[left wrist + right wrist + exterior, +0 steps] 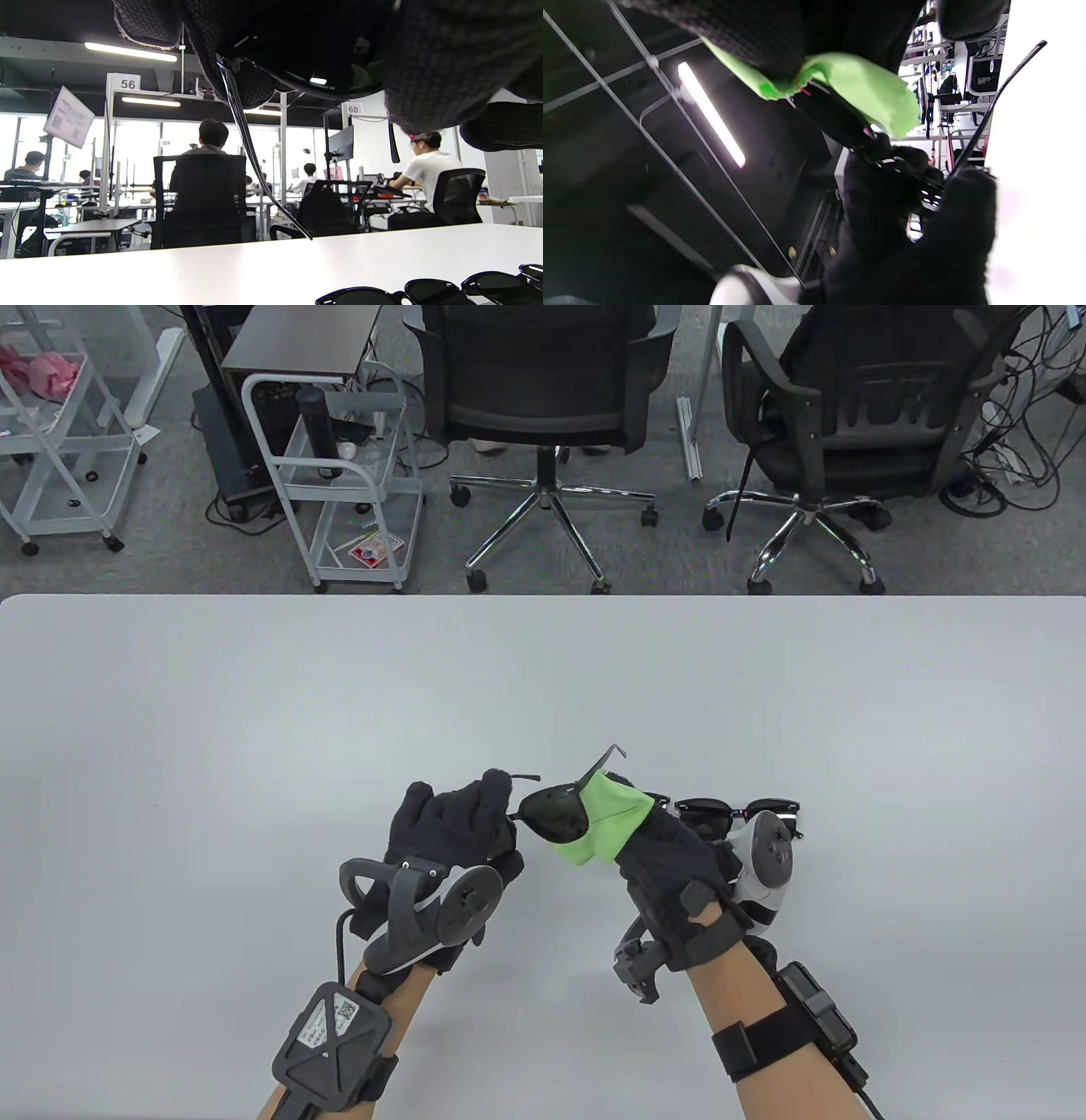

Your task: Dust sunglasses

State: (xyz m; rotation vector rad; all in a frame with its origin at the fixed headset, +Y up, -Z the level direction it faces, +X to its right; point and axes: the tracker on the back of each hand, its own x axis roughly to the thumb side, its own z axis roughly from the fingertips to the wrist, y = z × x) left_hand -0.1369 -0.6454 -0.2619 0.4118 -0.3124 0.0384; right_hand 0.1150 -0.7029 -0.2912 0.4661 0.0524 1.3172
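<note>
My left hand (462,823) holds a pair of black sunglasses (553,814) by the frame's left end, lifted above the white table (254,729). My right hand (670,865) grips a green cloth (607,819) folded over the other lens. One temple arm (604,762) sticks up and away. In the left wrist view a temple arm (250,156) hangs down from my gloved fingers (445,55). In the right wrist view the green cloth (861,89) wraps the dark lens, with my left hand (908,220) below it.
More black sunglasses (738,812) lie on the table just behind my right hand; they also show in the left wrist view (432,290). Office chairs (543,407) and a white cart (348,483) stand beyond the table's far edge.
</note>
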